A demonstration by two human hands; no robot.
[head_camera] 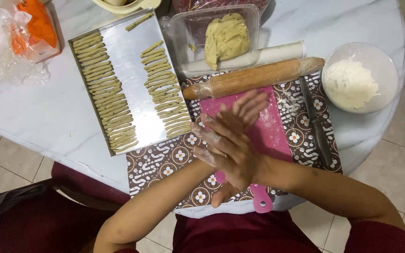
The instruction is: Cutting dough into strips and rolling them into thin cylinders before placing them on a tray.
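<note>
My two hands meet palm to palm over a pink cutting board (pixel 277 131). My right hand (pixel 228 152) lies on top with floury fingers pointing left. My left hand (pixel 248 107) is underneath, fingers stretched up toward a wooden rolling pin (pixel 254 77) wrapped in plastic film. Anything between the palms is hidden. A metal tray (pixel 130 61) to the left carries two rows of thin dough sticks (pixel 104 93). Behind the pin, a clear container (pixel 186 33) holds a speckled lump of dough (pixel 227 38).
A bowl of flour (pixel 359 77) stands at the right, with a dark knife (pixel 317 129) beside the board. A brown patterned mat (pixel 165 161) lies under the board on the white marble table (pixel 33 117). An orange packet (pixel 36 26) sits at the far left.
</note>
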